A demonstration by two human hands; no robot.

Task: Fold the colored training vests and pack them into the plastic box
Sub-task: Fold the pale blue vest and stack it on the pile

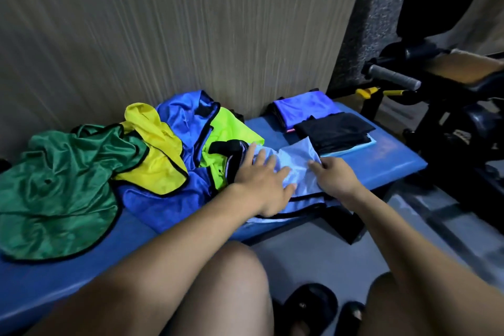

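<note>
Vests cover most of the blue bench [392,161], and no plastic box shows in the head view, so nothing can be said of what it holds. At 12 o'clock from the hands, the light blue vest [293,163] lies spread on the bench with its black-trimmed edge hanging over the near side. The left hand [266,185] rests flat on it, fingers straight and spread, pressing the cloth down. The right hand [334,174] sits just beside it at 3 o'clock, its fingers curled onto a crease of the same vest; whether it pinches the fabric or only presses it, I cannot tell.

At 1 o'clock, toward the far end of the bench, 2 folded stacks sit near each other: a folded blue vest [306,106] on top of the farther stack, and a folded black vest [334,131] on top of the nearer one, with a pale blue layer showing under it. A corner of the light blue vest reaches up to the black stack.

At 9 to 11 o'clock lies the unfolded heap: a lime vest [231,131] just beside the left hand, a royal blue vest [174,123] under and around it, a yellow vest [158,155] over that, and a green vest [60,185] farthest out.

At 2 o'clock, beyond the bench end, stands black gym equipment [447,106] with a grey grip handle [392,77]. Bare knees and black sandals [305,305] fill the near edge at 6 o'clock.
</note>
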